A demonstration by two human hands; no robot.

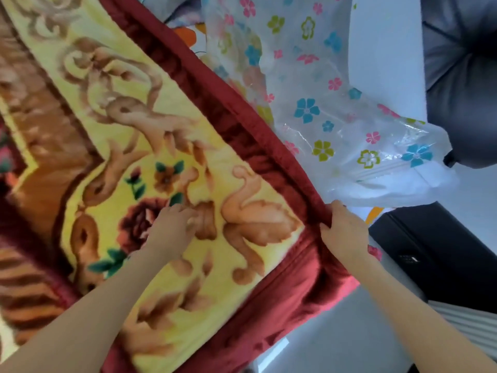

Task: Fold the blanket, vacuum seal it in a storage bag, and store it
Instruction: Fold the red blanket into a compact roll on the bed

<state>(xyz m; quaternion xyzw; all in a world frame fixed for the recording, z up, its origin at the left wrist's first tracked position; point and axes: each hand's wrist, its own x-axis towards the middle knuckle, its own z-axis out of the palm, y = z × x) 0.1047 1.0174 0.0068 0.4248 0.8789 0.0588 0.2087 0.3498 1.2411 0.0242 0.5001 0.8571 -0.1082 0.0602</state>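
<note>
Item: blanket (166,146), plush, yellow field with brown scrollwork and a rose, bound in a red border (269,146); spread out, folding judged barely begun. Nearest: right hand (344,232) grips the red border at a bunched corner, fingers wrapped over the edge. Left hand (172,224) sits inboard on the yellow field beside the rose, fingers bent down into the pile (whether it pinches cloth or only presses cannot be told). Right of the right hand: black case (443,251) on pale floor (336,332). The border's long run leads from the right hand diagonally up and away to the left, so the bulk of the blanket lies ahead and left of both hands; the right hand holds the edge that a fold would likely carry across. Beyond the border, just beside it: storage bag (322,103), clear plastic, flower print, slack. Farthest: dark padded seat (462,76).
</note>
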